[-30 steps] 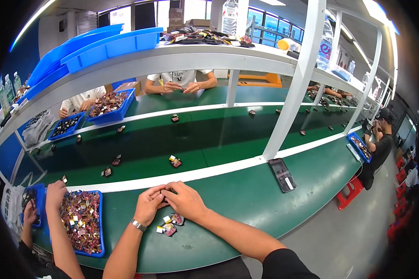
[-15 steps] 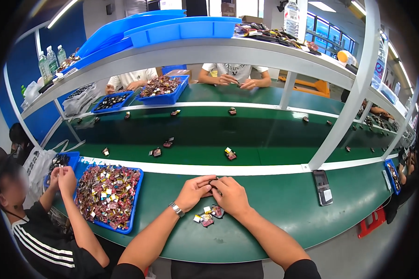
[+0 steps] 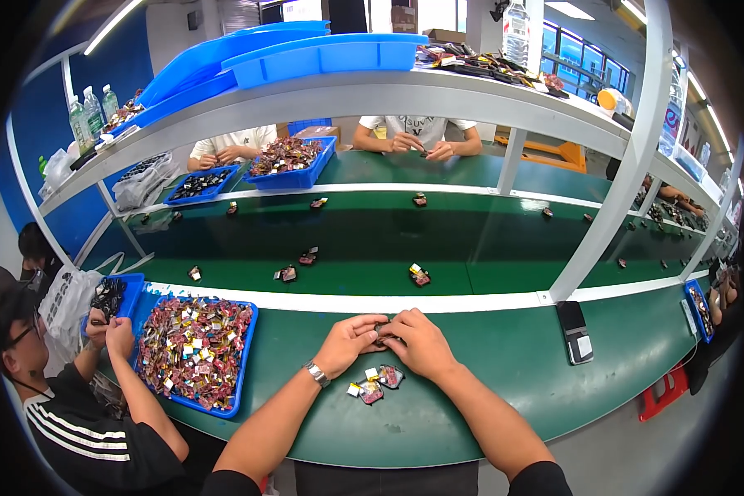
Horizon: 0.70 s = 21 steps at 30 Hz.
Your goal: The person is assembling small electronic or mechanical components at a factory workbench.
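My left hand (image 3: pixel 349 344) and my right hand (image 3: pixel 422 342) meet over the green worktop (image 3: pixel 306 413). Both sets of fingers are closed around a small dark piece (image 3: pixel 379 329), mostly covered by the fingertips, so its kind is unclear. Just below the hands, a few small reddish circuit-board pieces (image 3: pixel 372 392) with white and yellow patches lie together on the worktop. To the left stands a blue tray (image 3: pixel 249 355) heaped with many similar pieces.
Beyond a white rail, scattered pieces (image 3: pixel 420 274) lie on a green conveyor belt (image 3: pixel 364 240). A black handheld device (image 3: pixel 575 332) rests at right. At left, a co-worker's hands (image 3: pixel 112 331) work beside another blue tray (image 3: pixel 130 291). A white post (image 3: pixel 612 165) supports the overhead shelf.
The pieces on the belt have shifted slightly to the right. My fingers have changed their grip a little on the small dark piece. The co-worker's hands at left have lowered slightly.
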### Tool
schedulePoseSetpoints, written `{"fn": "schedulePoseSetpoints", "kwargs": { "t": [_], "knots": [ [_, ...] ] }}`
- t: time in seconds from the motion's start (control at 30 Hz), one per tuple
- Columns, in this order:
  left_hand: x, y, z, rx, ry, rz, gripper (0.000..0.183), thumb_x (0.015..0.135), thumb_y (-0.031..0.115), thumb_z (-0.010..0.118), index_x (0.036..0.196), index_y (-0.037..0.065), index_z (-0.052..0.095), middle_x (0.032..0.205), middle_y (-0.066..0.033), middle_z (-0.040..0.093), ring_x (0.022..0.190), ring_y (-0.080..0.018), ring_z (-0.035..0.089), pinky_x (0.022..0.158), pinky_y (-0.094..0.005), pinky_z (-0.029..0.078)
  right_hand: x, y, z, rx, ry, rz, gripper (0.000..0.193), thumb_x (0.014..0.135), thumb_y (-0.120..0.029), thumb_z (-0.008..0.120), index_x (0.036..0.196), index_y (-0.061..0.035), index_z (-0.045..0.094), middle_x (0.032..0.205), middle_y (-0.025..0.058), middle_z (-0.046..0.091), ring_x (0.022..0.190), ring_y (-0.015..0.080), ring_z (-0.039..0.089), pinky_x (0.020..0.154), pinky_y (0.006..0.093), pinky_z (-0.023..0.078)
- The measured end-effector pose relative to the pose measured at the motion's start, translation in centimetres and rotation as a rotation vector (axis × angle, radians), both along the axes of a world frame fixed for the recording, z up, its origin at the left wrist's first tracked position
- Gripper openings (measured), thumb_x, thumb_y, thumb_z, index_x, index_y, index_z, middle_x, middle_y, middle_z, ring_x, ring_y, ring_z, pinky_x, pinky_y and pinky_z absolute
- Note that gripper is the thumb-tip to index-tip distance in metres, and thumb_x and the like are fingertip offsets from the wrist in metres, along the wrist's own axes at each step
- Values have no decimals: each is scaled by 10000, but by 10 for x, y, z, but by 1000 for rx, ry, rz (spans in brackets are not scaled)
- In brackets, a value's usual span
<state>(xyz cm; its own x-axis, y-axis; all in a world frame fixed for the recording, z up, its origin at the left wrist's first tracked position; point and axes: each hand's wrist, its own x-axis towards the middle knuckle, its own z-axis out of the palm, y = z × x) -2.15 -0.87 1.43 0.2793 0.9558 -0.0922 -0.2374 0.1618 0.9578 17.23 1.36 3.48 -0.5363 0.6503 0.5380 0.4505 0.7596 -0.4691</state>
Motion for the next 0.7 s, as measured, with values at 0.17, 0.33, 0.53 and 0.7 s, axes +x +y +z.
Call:
{"fn": "schedulePoseSetpoints", "kwargs": {
  "t": [0.17,0.33,0.53,0.7],
  "knots": [
    [1,-1,4,25,-5,3,363,971,-4,510,1333,-22,502,1232,-125,611,1082,-174,632,928,-303,551,0,-2,1,-86,75,-59,94,772,-104,738,865,-106,724,1034,40,583,1010,247,559,855,359,498],
    [-5,1,-3,115,-20,-72,435,918,-57,556,1345,-25,483,1226,-131,613,1090,-183,626,959,-339,541,0,2,-3,-124,83,-49,83,791,-121,732,869,-96,717,1154,61,585,1119,275,524,928,378,481],
    [-3,-1,5,43,3,-54,381,951,-34,513,1331,-11,504,1211,-120,622,1079,-158,624,923,-303,546,2,2,-1,-213,94,1,83,811,-127,718,883,-85,714,1233,72,582,1181,285,501,985,394,454],
    [-1,-2,1,63,50,-54,349,964,9,520,1313,11,519,1222,-90,622,1071,-148,629,893,-290,555,5,0,-1,-267,106,68,90,814,-133,708,887,-80,712,1250,70,585,1204,287,485,1029,404,407]
  ]
}}
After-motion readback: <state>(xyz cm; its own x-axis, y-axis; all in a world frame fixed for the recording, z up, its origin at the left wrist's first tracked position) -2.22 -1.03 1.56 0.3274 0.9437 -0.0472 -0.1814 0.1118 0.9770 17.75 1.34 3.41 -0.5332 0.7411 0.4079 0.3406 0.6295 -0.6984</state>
